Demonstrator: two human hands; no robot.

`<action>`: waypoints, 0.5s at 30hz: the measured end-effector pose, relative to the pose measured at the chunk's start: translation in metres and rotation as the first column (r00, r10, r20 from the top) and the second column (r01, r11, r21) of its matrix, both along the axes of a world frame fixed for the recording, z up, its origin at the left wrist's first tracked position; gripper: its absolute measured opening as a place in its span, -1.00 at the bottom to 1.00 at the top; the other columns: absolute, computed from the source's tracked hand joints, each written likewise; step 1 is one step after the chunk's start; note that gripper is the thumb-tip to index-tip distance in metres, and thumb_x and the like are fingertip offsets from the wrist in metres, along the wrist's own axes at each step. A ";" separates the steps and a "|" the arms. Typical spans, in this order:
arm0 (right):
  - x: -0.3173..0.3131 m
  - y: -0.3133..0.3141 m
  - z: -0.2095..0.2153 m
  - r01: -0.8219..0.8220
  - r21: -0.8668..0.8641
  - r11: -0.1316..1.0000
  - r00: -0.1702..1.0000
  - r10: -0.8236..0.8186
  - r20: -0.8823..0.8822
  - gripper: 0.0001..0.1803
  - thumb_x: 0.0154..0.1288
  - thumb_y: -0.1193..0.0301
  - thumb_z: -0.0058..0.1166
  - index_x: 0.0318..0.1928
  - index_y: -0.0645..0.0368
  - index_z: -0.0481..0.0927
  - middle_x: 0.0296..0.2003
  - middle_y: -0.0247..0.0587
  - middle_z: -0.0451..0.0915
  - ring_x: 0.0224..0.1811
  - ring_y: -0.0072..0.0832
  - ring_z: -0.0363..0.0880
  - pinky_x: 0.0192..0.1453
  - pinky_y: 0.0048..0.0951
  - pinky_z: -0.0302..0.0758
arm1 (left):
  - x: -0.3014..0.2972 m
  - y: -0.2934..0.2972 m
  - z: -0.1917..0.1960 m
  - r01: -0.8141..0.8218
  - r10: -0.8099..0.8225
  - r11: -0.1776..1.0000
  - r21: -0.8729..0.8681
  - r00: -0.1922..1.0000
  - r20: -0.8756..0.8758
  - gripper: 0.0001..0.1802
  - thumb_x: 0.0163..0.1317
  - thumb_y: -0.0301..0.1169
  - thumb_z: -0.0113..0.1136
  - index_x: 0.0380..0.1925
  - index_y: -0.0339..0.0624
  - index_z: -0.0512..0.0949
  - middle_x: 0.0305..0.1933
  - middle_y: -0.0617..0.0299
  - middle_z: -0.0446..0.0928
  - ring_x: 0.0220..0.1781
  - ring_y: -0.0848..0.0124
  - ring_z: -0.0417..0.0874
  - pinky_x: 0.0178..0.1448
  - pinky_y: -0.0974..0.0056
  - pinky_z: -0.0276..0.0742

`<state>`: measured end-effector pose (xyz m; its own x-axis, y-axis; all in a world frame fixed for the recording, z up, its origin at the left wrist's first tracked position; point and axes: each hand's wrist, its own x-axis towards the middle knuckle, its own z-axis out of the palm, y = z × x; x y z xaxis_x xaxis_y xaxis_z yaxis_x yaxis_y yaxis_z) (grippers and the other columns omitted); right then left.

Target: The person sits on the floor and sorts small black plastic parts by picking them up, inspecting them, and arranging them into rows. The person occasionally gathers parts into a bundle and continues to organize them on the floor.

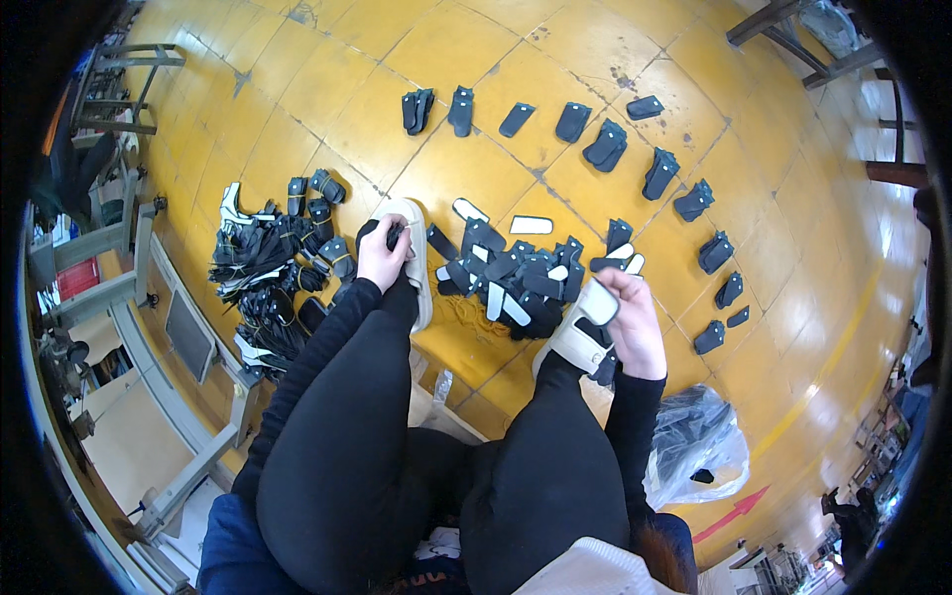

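I sit above a yellow tiled floor with my legs in black trousers and white sandals stretched out. My left hand (382, 253) is closed around a few small black flat pieces, held over my left sandal (416, 260). My right hand (627, 317) grips a flat piece with a white side (599, 300) above my right sandal (575, 342). Between my feet lies a heap of black and white flat pieces (516, 278). To my left is a pile of bundled black pieces (260, 273).
Small stacks of black pieces (605, 146) form an arc on the floor from the far middle round to the right. A clear plastic bag (699, 446) holding dark pieces lies at my right. Grey metal table frames (129, 288) stand along the left, more frame legs (793, 35) at the top right.
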<state>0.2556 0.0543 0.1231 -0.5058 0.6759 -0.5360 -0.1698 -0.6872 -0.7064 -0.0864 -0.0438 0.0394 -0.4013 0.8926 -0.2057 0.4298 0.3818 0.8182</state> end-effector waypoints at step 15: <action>-0.025 0.032 0.080 0.033 0.097 0.995 0.996 -0.025 -0.084 -0.89 0.16 0.46 0.17 -0.37 0.23 0.54 -0.60 -0.61 0.40 -0.61 -0.88 0.15 -0.53 -0.71 -0.04 | -0.006 -0.004 -0.014 0.002 -0.002 1.000 -0.001 1.000 0.004 -0.90 0.22 -0.54 0.09 -0.27 -0.27 0.44 -0.59 0.19 0.53 -0.60 0.48 0.63 -0.50 0.41 0.50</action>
